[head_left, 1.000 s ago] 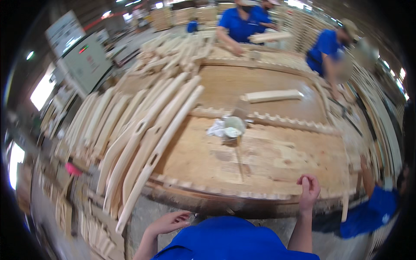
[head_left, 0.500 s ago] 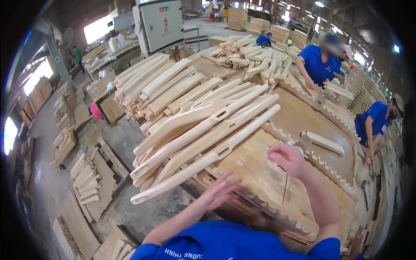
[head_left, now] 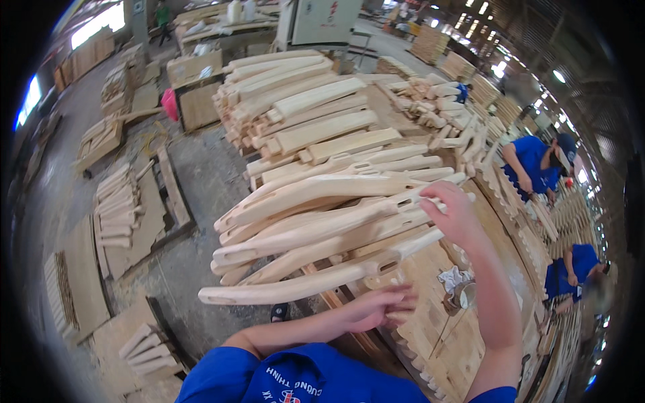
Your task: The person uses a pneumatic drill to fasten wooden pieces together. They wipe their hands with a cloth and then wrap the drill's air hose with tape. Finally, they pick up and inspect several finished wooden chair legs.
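A pile of pale, curved wooden parts (head_left: 302, 235) with oval slots lies in front of me, their left ends sticking out past the table edge. Over the right ends of these parts is my right hand (head_left: 455, 213), thumb and fingers apart; whether it touches the wood I cannot tell. My left hand (head_left: 381, 307) hovers just below the nearest slotted part (head_left: 295, 287), fingers stretched and slightly blurred, holding nothing. Below my right hand, a small metal cup (head_left: 465, 294) stands beside a crumpled white cloth (head_left: 453, 277). A thin stick (head_left: 440, 336) slants down from near the cup.
Straight wooden bars (head_left: 322, 131) are stacked beyond the slotted parts, with more shaped pieces (head_left: 437, 107) farther right. A scalloped wooden strip (head_left: 514, 232) runs along the table. Two co-workers in blue (head_left: 534, 161) stand at the right. Wood pieces (head_left: 119, 208) lie on the floor at left.
The view has swung so the pile sits farther right and lower. My right hand has gone from above the cup to the slotted parts' right ends. My left hand stays near the table edge.
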A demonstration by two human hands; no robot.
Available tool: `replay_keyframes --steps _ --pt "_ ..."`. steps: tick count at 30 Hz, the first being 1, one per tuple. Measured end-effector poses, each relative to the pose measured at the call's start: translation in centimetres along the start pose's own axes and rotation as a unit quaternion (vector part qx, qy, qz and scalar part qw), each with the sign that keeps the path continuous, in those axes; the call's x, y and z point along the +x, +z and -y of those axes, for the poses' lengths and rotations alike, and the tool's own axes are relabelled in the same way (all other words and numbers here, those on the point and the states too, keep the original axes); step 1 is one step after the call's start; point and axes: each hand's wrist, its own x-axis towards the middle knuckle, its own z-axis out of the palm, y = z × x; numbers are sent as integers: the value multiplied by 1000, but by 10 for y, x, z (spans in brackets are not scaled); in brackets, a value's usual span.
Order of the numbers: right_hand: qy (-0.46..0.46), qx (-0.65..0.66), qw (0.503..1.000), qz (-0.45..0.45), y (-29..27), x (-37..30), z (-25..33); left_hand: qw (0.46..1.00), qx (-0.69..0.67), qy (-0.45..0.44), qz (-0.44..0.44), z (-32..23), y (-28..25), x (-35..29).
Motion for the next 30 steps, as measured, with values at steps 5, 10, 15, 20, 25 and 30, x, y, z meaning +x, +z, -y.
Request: replay_keyframes --steps 5,10,15,20,25,30 --pt "90 44 995 -16 -13 -22 -15 915 308 233 119 -120 -4 -192" --pt "85 39 994 -53 -10 -17 -31 689 469 328 -444 -244 -39 -235" --pt "278 348 879 -172 33 -38 -14 770 485 -61 -411 -280 -161 -226" --pt "541 503 539 -405 99 -136 4 923 265 -154 -231 -291 -184 -137" --pt "537 712 316 -325 130 -122 29 893 358 -211 -173 -295 -169 -110" --pt "416 811 297 -285 153 -83 31 881 388 -214 -170 -311 -143 -104"
